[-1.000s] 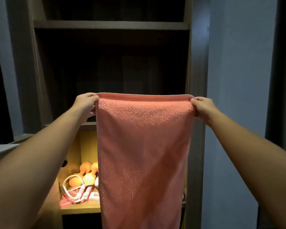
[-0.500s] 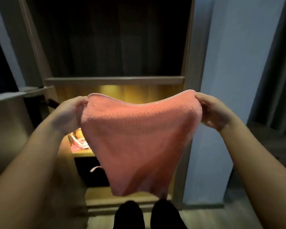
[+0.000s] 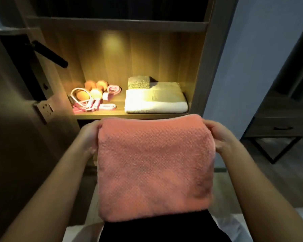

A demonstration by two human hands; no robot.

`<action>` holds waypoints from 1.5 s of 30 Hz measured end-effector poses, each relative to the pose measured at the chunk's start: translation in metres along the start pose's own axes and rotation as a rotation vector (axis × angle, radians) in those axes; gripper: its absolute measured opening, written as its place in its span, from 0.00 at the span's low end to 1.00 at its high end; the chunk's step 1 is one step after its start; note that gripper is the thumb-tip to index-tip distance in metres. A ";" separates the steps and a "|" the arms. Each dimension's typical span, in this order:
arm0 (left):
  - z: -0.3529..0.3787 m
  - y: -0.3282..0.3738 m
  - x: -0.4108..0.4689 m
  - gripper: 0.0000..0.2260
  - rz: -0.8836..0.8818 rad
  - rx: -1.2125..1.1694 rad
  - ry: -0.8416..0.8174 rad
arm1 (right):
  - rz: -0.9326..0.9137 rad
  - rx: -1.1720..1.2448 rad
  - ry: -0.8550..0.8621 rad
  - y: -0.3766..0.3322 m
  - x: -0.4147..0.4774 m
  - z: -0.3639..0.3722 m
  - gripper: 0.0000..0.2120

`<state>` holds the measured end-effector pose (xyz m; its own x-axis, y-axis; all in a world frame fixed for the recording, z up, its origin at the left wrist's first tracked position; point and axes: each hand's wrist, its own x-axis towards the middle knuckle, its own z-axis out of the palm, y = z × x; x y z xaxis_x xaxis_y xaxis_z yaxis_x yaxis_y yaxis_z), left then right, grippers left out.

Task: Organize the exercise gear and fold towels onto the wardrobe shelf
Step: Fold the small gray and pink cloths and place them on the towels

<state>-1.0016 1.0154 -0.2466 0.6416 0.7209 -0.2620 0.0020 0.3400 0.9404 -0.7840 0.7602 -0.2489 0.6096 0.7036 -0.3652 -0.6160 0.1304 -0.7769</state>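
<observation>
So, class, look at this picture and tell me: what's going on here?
A person holds a folded salmon-pink waffle-weave towel by its upper corners, the left hand gripping one side and the right hand the other, in front of a lit wooden wardrobe shelf. On the shelf's right lies a folded white towel with a smaller grey-brown folded cloth at its back. On the left sit orange dumbbells and a pink-and-white skipping rope. The pink towel is not yet on the shelf.

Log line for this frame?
phase: fold | pink towel: folded, held | left hand: grips | right hand: grips | shelf: white towel, gear
</observation>
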 end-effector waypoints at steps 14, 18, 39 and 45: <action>-0.009 -0.134 0.102 0.11 -0.096 0.396 0.445 | 0.100 -0.534 0.536 0.095 0.113 -0.064 0.07; -0.002 -0.167 0.109 0.08 -0.157 0.672 0.454 | 0.009 -0.895 0.589 0.125 0.132 -0.070 0.11; -0.030 -0.189 0.041 0.09 -0.199 1.049 -0.011 | 0.361 -1.555 0.123 0.117 0.065 -0.080 0.13; -0.036 -0.180 0.052 0.05 -0.244 1.357 0.034 | 0.473 -1.624 0.150 0.101 0.064 -0.077 0.06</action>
<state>-0.9961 1.0133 -0.4374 0.4985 0.7494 -0.4357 0.8623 -0.3771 0.3379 -0.7685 0.7647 -0.3904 0.6327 0.3885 -0.6699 0.3060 -0.9201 -0.2445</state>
